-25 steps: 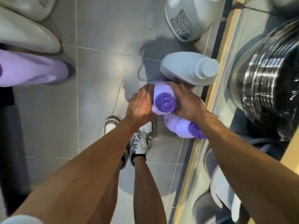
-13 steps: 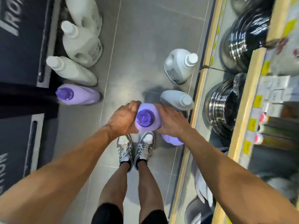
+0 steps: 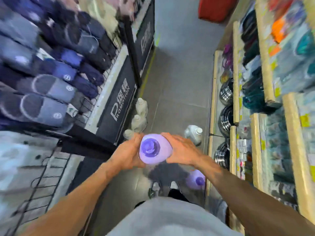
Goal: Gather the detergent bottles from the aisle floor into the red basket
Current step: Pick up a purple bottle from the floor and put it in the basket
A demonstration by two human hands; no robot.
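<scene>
The person is standing in a shop aisle with a purple detergent bottle (image 3: pixel 156 149) held up in front of the chest, purple cap facing the camera. The grip is two-handed: the left hand (image 3: pixel 127 154) is curled round the bottle's left side and the right hand (image 3: pixel 183 150) is cupped over its right side, so it's clamped between both palms, well off the floor (image 3: pixel 177 82). Everything else goes relative to that bottle. Just below and right of it, down on the tiles, sits a second purple bottle (image 3: pixel 196 179), right by the foot of the wooden shelf (image 3: pixel 214 99). Up and right of it there's a white jug (image 3: pixel 194 133) standing near the same shelf. Up and left of it, three more white bottles (image 3: pixel 138 122) sit in a row along the base of a black promotion sign (image 3: pixel 119 101), the nearest one partly hidden behind the left hand's fingers. Far above it, at the other end of the aisle, is the red basket (image 3: pixel 216 8), pretty blurry, cut off by the frame edge and well apart from the held bottle. Right of it the shelf holds stacks of shiny steel bowls (image 3: pixel 225 114). Left of it there's a wire rack full of blue and grey slippers (image 3: pixel 44 106). Directly below it are the person's shoes (image 3: pixel 154 188) and grey shirt (image 3: pixel 170 218). The frame is blurry, so the bottle labels can't be read.
</scene>
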